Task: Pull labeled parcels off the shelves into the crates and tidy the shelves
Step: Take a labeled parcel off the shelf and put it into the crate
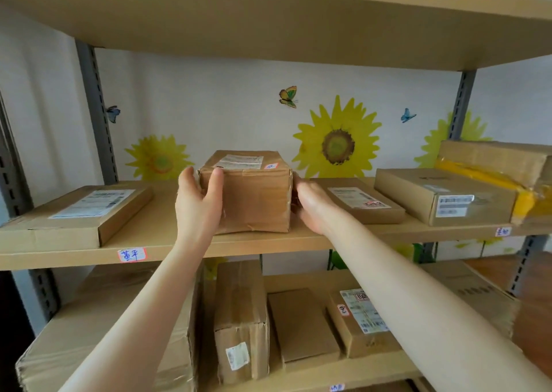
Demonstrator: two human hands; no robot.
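A brown cardboard parcel (254, 194) with a white label and a small red-edged sticker on top rests on the middle shelf (167, 227). My left hand (198, 203) grips its left side, thumb on the front face. Against the parcel's right side presses my right hand (313, 205), fingers hidden behind the edge. Both arms reach up from below.
A flat labeled box (74, 215) lies to the left; three more parcels (363, 200) (445, 196) (495, 164) lie to the right. The lower shelf (325, 370) holds several boxes. A handwritten tag (132, 254) marks the shelf edge. Grey uprights (95, 113) frame the bay.
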